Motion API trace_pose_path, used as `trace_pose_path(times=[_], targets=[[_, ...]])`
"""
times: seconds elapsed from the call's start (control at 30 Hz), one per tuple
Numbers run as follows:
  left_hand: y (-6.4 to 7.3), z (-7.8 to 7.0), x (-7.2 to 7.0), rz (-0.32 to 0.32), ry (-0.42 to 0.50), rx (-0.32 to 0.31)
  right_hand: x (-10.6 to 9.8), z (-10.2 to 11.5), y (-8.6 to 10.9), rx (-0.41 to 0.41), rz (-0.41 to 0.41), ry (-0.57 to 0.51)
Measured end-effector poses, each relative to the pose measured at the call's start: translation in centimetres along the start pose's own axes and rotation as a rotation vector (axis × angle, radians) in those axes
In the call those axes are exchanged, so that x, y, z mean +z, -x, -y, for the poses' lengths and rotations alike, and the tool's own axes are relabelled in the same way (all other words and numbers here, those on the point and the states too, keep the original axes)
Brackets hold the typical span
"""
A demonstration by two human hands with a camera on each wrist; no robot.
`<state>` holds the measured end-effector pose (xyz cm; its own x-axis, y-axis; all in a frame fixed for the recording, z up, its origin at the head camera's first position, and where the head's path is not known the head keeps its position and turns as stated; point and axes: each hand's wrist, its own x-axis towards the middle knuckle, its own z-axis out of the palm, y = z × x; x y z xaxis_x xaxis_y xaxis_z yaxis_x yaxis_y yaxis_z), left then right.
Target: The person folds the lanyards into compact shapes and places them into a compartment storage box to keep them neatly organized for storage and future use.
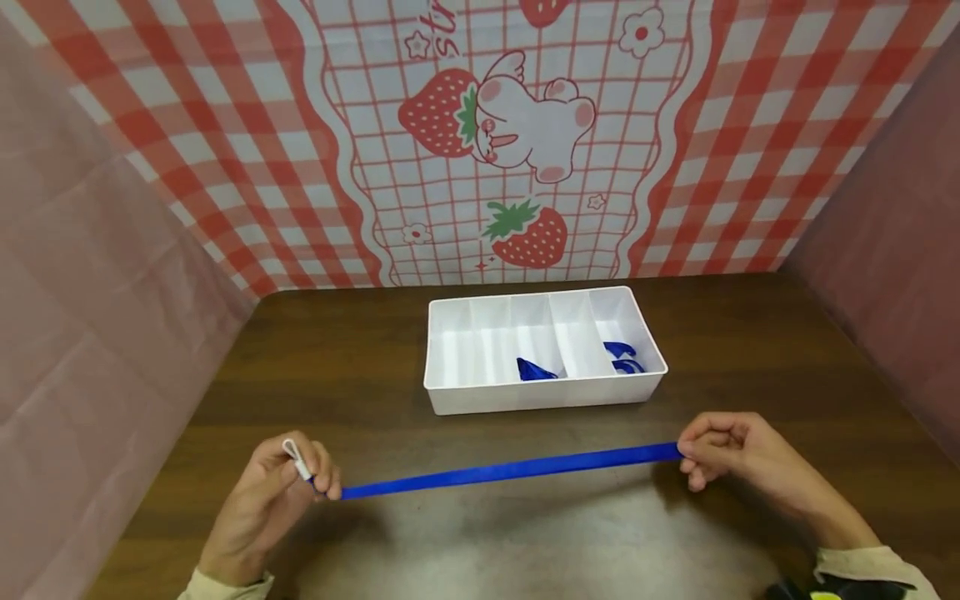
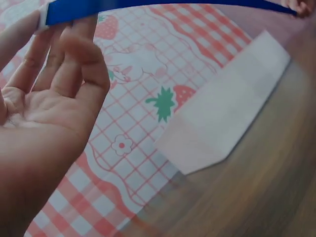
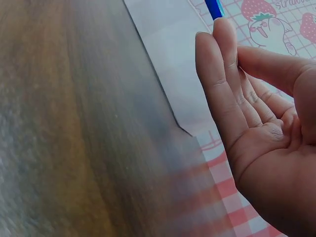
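Observation:
A flat blue strap (image 1: 510, 470) stretches nearly straight above the table between my two hands. My left hand (image 1: 266, 496) pinches its left end, where a small white loop-shaped piece (image 1: 297, 458) sticks up by the fingers. In the left wrist view, a pale band shows at the end of the blue strap (image 2: 123, 8) between the fingertips. The strap's other end is pinched between thumb and fingers of my right hand (image 1: 731, 450), slightly higher in the head view. From the right wrist, only a short piece of the blue strap (image 3: 214, 8) shows beyond the fingertips.
Behind the strap stands a white divided tray (image 1: 540, 396) on the brown wooden table (image 1: 322, 367). Folded blue pieces (image 1: 534, 371) lie in a middle compartment, more blue pieces (image 1: 621, 357) in the rightmost. A strawberry-print cloth (image 1: 525, 108) hangs at the back.

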<state>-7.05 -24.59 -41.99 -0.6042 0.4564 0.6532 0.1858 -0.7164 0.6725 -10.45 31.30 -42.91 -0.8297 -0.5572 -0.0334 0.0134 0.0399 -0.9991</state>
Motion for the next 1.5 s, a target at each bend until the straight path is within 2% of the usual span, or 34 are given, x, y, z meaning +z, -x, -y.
trace_pose_path(times=[0.13, 0.27, 0.47, 0.63, 0.77, 0.9, 1.1, 1.23, 1.33, 1.4, 1.5], targets=[[-0.2, 0.2, 0.0, -0.039, -0.093, -0.056, -0.2, -0.3, 0.0, -0.006, -0.002, -0.019], [-0.2, 0.0, 0.4, -0.134, -0.159, -0.157, -0.1, -0.1, 0.1, -0.008, -0.012, -0.028], [-0.6, -0.1, 1.1, -0.248, -0.295, -0.23, 0.4, 0.2, 0.4, -0.002, -0.046, -0.012], [-0.9, 0.4, 1.9, -0.341, -0.49, -0.316, 1.0, 0.8, 0.9, -0.014, -0.071, 0.009], [-1.1, 0.8, 2.7, -0.351, -0.651, -0.365, 1.6, 1.4, 1.2, -0.042, -0.083, 0.01], [-1.5, 1.1, 3.5, -0.336, -0.726, -0.37, 2.4, 1.9, 1.0, -0.103, -0.084, 0.014], [-2.6, 1.1, 4.7, -0.299, -0.766, -0.356, 3.7, 3.1, 0.5, -0.164, -0.087, 0.086], [-3.2, 0.5, 5.3, -0.288, -0.779, -0.358, 4.0, 4.0, 0.5, -0.167, -0.087, 0.146], [-3.5, -0.5, 5.2, -0.302, -0.791, -0.341, 3.8, 4.3, 0.7, -0.175, -0.104, 0.192], [-3.5, -1.1, 4.9, -0.312, -0.775, -0.313, 3.4, 4.2, 0.9, -0.18, -0.102, 0.21], [-3.6, -1.9, 4.3, -0.299, -0.644, -0.235, 2.8, 4.0, 1.1, -0.15, -0.072, 0.221]])
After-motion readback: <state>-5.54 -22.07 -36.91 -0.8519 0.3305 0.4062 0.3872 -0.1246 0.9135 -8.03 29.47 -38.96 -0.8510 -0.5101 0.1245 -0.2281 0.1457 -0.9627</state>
